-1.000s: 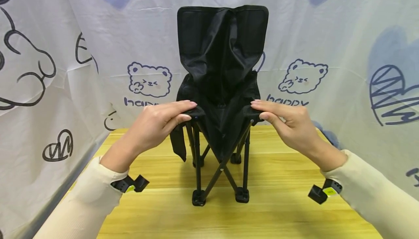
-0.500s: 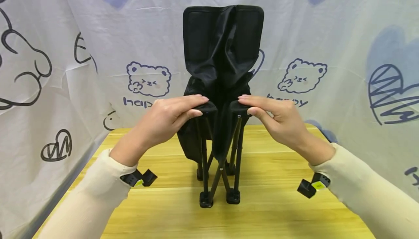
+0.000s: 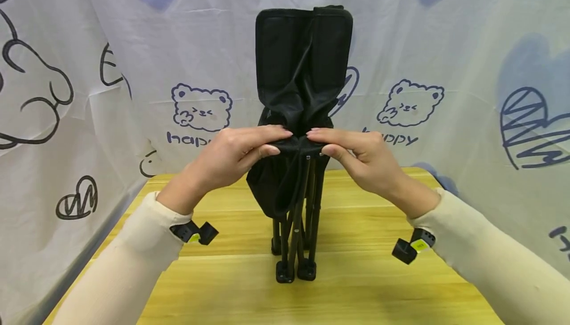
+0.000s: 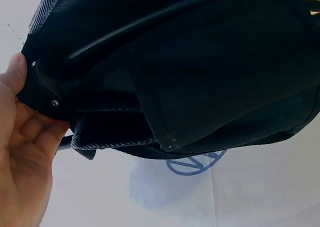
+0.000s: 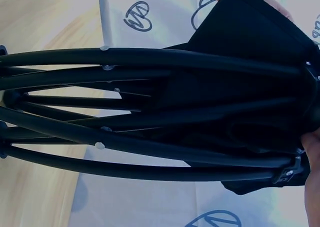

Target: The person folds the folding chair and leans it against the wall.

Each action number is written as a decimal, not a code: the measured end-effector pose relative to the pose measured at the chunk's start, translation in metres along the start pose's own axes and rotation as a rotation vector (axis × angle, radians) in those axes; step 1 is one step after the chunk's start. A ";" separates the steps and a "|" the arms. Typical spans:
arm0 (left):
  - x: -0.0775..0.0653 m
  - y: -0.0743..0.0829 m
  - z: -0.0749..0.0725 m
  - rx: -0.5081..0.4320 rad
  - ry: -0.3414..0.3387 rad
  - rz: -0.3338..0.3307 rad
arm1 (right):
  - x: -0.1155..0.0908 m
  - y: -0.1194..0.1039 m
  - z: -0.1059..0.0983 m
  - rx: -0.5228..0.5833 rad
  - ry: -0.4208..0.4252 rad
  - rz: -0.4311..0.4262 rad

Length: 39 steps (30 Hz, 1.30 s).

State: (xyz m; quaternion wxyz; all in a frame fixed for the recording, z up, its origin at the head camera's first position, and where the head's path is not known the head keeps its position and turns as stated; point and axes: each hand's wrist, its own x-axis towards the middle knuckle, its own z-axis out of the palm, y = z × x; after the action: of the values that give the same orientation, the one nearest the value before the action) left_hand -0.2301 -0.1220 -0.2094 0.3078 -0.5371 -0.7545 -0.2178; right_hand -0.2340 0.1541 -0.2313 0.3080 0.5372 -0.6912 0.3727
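Note:
A small black folding chair (image 3: 285,53) stands upright in the head view, its fabric back creased down the middle and its legs (image 3: 311,216) drawn together in a narrow bundle. My left hand (image 3: 227,154) pinches the left front corner of the fabric, fingers on top and thumb below; the left wrist view shows that riveted corner (image 4: 42,89) between the fingers. On the opposite front corner, my right hand (image 3: 362,157) holds the chair the same way. Both sets of fingertips nearly meet. In the right wrist view the crossed leg tubes (image 5: 150,137) lie close together, the right hand mostly cut off.
The chair's feet rest on a yellow wooden table (image 3: 378,275). Behind and beside it hangs a white cloth (image 3: 200,58) printed with bears and hearts. A fabric flap (image 3: 269,186) droops below the seat on the left. Each wrist wears a small black camera (image 3: 207,233).
Both hands have moved inward, bringing the two front corners together. The chair has folded narrower, its back creasing deeper and its feet sliding closer.

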 end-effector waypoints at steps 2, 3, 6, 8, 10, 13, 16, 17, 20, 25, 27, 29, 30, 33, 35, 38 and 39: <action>0.001 -0.002 0.001 -0.007 -0.007 0.010 | 0.000 0.001 0.000 0.005 -0.010 -0.006; 0.001 -0.002 0.001 -0.007 -0.010 0.015 | 0.001 0.002 0.000 0.002 -0.017 -0.011; 0.002 -0.004 0.001 -0.012 -0.017 0.021 | 0.003 0.003 0.000 -0.011 -0.040 -0.019; 0.003 -0.006 0.000 -0.032 -0.025 0.018 | 0.005 0.004 0.000 -0.011 -0.056 -0.022; 0.004 -0.008 -0.001 -0.056 -0.034 0.011 | 0.006 0.005 0.000 0.006 -0.070 -0.016; 0.004 -0.009 -0.001 -0.078 -0.050 -0.006 | 0.006 0.006 -0.001 0.020 -0.086 -0.012; 0.002 -0.007 -0.001 -0.072 -0.067 -0.029 | 0.005 0.006 -0.003 0.001 -0.104 -0.016; 0.002 -0.007 -0.002 -0.065 -0.072 -0.039 | 0.005 0.006 -0.004 -0.015 -0.111 -0.023; 0.000 -0.004 -0.003 -0.048 -0.086 -0.068 | 0.005 0.005 -0.007 -0.070 -0.134 -0.041; 0.000 0.000 -0.006 -0.007 -0.102 -0.083 | 0.006 0.001 -0.012 -0.175 -0.170 -0.053; 0.000 0.001 -0.007 0.007 -0.109 -0.086 | 0.006 -0.001 -0.014 -0.203 -0.183 -0.052; 0.000 0.002 -0.008 0.021 -0.117 -0.094 | 0.006 -0.002 -0.014 -0.224 -0.193 -0.050; 0.000 0.003 -0.008 0.028 -0.120 -0.097 | 0.006 -0.003 -0.014 -0.229 -0.194 -0.051; 0.000 0.004 -0.009 0.056 -0.128 -0.100 | 0.006 -0.004 -0.014 -0.248 -0.197 -0.053; 0.001 0.004 -0.010 0.068 -0.132 -0.101 | 0.006 -0.005 -0.014 -0.252 -0.193 -0.051; 0.001 0.004 -0.012 0.068 -0.138 -0.102 | 0.006 -0.006 -0.013 -0.258 -0.189 -0.041; 0.001 0.004 -0.012 0.064 -0.141 -0.104 | 0.007 -0.006 -0.012 -0.259 -0.189 -0.037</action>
State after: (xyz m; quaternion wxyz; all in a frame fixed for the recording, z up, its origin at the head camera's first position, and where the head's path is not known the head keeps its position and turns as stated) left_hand -0.2235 -0.1277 -0.1997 0.2593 -0.5010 -0.8078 -0.1709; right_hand -0.2294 0.1602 -0.2182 0.3151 0.5382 -0.7494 0.2223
